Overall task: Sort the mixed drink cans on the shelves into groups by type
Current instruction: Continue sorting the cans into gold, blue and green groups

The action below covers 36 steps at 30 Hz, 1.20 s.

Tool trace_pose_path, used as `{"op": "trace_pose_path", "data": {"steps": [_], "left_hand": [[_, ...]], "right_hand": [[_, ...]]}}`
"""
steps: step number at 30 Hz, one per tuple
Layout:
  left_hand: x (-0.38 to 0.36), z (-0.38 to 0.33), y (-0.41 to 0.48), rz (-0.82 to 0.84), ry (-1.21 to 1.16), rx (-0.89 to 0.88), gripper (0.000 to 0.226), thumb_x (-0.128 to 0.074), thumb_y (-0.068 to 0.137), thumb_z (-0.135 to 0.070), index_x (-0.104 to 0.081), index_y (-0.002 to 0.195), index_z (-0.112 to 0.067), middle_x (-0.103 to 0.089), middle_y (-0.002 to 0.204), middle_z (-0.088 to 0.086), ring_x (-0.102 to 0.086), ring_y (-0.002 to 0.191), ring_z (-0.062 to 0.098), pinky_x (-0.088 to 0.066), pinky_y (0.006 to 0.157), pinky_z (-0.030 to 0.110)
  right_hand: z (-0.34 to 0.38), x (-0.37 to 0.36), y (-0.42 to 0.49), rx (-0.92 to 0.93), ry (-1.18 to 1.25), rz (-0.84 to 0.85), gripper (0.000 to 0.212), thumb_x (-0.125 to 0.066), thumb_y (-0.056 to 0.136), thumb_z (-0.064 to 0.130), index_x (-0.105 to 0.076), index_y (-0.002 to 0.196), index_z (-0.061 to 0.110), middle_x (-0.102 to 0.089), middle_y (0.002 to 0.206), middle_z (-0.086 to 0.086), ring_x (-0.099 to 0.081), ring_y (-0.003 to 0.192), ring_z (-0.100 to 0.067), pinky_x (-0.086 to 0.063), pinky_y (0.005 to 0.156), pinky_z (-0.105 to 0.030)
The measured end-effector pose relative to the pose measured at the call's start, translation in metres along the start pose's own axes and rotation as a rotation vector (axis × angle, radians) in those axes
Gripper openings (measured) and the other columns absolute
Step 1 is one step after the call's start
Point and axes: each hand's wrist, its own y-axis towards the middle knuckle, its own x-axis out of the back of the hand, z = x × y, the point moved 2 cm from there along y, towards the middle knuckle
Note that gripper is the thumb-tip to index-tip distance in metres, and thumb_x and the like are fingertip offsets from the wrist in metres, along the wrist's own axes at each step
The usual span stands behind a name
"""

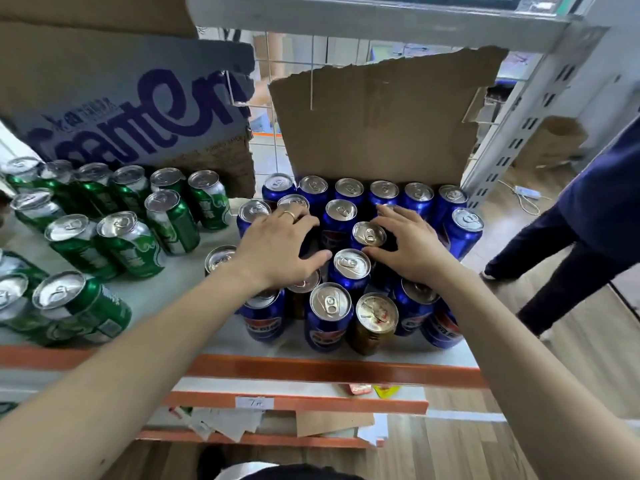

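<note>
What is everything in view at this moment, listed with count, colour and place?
green cans: over a dozen, green and white, left part of the shelf, standing in rows.
blue cans: roughly twenty, blue, right part of the shelf, packed close.
gold can: one plainly seen, gold-brown, front row among the blue ones.
printed carton: one, grey with purple letters, behind the green group.
plain cardboard sheet: one, brown, torn edge, behind the blue group.
shelf: white board, orange front rail.
bystander: one, dark clothes, far right.
left hand: fingers spread over blue can tops, ring worn.
right hand: fingers spread over blue can tops; no closed grip.
</note>
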Motion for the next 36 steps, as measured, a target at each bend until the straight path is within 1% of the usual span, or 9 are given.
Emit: {"op": "trace_pose_path", "data": {"steps": [4,8,13,17,20,25,29,32,36], "left_hand": [[0.000,-0.002,-0.005,0.003,-0.003,0.015,0.067,-0.049,0.089,-0.065,-0.044,0.143,-0.025,-0.037,0.151,-0.003,-0.038,0.137,0.020,-0.034,0.108,0.044],[0.004,-0.003,-0.009,0.003,-0.011,0.026,0.067,-0.047,0.090,-0.066,-0.044,0.143,-0.025,-0.038,0.151,-0.003,-0.038,0.138,0.021,-0.034,0.109,0.045],[0.014,-0.010,-0.013,-0.006,-0.034,-0.014,0.078,-0.032,0.082,-0.073,-0.043,0.143,-0.026,-0.040,0.149,-0.002,-0.037,0.138,0.021,-0.036,0.109,0.047],[0.016,-0.019,-0.017,-0.003,-0.029,-0.122,0.081,-0.026,0.081,-0.076,-0.043,0.142,-0.026,-0.042,0.147,-0.002,-0.039,0.136,0.022,-0.039,0.106,0.047],[0.015,-0.027,-0.023,0.007,-0.015,-0.207,0.075,-0.033,0.084,-0.072,-0.045,0.141,-0.024,-0.042,0.146,-0.003,-0.043,0.131,0.022,-0.041,0.101,0.045],[0.008,-0.046,-0.041,-0.030,-0.058,-0.361,0.080,-0.027,0.080,-0.073,-0.053,0.135,-0.021,-0.050,0.141,0.001,-0.049,0.127,0.024,-0.043,0.096,0.043],[-0.010,-0.063,-0.053,-0.040,-0.001,-0.459,0.074,-0.039,0.083,-0.069,-0.053,0.138,-0.022,-0.047,0.146,0.001,-0.036,0.139,0.022,-0.032,0.109,0.045],[-0.020,-0.074,-0.056,-0.019,0.113,-0.494,0.066,-0.046,0.088,-0.063,-0.047,0.141,-0.024,-0.039,0.152,0.001,-0.026,0.144,0.024,-0.018,0.116,0.049],[-0.029,-0.091,-0.057,0.031,0.319,-0.510,0.059,-0.048,0.091,-0.055,-0.044,0.138,-0.021,-0.043,0.149,0.006,-0.022,0.144,0.031,0.000,0.117,0.061]], "right_hand": [[0.000,-0.001,-0.001,0.009,-0.035,0.012,0.066,-0.061,0.090,0.055,-0.041,0.147,0.028,-0.021,0.163,0.010,-0.009,0.151,-0.016,-0.017,0.120,-0.055],[0.000,0.006,-0.007,-0.001,-0.043,0.041,0.076,-0.053,0.090,0.063,-0.026,0.154,0.031,-0.018,0.164,0.012,-0.007,0.152,-0.016,-0.013,0.122,-0.052],[0.008,0.026,-0.034,-0.035,-0.001,-0.023,0.076,-0.048,0.087,0.070,-0.025,0.153,0.041,-0.015,0.163,0.018,-0.007,0.152,-0.020,-0.010,0.122,-0.054],[0.015,0.039,-0.067,-0.095,-0.010,-0.080,0.076,-0.048,0.085,0.073,-0.022,0.152,0.047,-0.015,0.163,0.017,-0.006,0.152,-0.019,-0.008,0.121,-0.056],[0.020,0.044,-0.094,-0.164,-0.039,-0.098,0.080,-0.047,0.084,0.073,-0.023,0.153,0.042,-0.014,0.163,0.016,-0.004,0.153,-0.019,-0.006,0.122,-0.053],[0.029,0.041,-0.141,-0.241,-0.052,-0.160,0.091,-0.035,0.075,0.084,-0.027,0.153,0.039,-0.017,0.163,0.014,-0.008,0.152,-0.020,-0.003,0.119,-0.054],[0.032,0.028,-0.169,-0.304,-0.080,-0.171,0.085,-0.045,0.080,0.078,-0.026,0.153,0.039,-0.018,0.164,0.013,-0.008,0.152,-0.019,-0.003,0.118,-0.061],[0.035,0.019,-0.183,-0.321,-0.087,-0.149,0.087,-0.042,0.080,0.079,-0.023,0.154,0.038,-0.016,0.164,0.013,-0.008,0.152,-0.020,-0.004,0.118,-0.059],[0.031,0.010,-0.190,-0.311,-0.075,-0.148,0.080,-0.051,0.087,0.070,-0.025,0.154,0.036,-0.018,0.164,0.010,-0.008,0.152,-0.021,-0.004,0.118,-0.056]]}}
